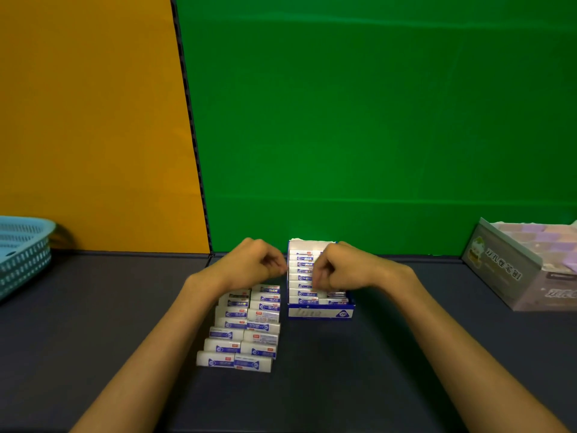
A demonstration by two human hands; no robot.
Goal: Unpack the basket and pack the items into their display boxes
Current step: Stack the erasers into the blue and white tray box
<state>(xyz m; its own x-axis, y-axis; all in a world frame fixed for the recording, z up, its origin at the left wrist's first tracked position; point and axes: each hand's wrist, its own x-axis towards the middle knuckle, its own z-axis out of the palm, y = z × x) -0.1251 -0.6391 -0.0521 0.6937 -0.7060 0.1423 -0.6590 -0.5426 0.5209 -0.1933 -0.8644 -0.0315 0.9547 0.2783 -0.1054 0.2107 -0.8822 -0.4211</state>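
Nearest the camera, two bare forearms reach forward over the dark surface point(343, 385), and between them lie the loose erasers point(242, 326), white blocks in blue-and-white sleeves, laid out in two neat columns just left of the display box point(321, 313). That box, blue and white with a "2B" mark on its front lip, stands open and already holds rows of erasers stacked flat toward its back wall; its left column looks full, while the right column is mostly hidden. The right hand point(335, 270) hovers over the right side of the box with fingers curled down into it, apparently pressing or pinching an eraser into place, though the blur leaves it unclear whether anything is actually held. The left hand point(254, 260) sits just beside the box's left wall with fingers curled loosely; whether it holds anything cannot be told either. To do this step well, I judge each eraser should go in flat, label up and aligned with its neighbours, seated fully before the next follows, with the left hand steadying the light cardboard wall so the box does not slide. Feeding from the column nearest the box would keep reaches short. The teal basket point(25, 248) sits far left, well apart, and a second grey-purple display box point(499, 270) waits at far right.
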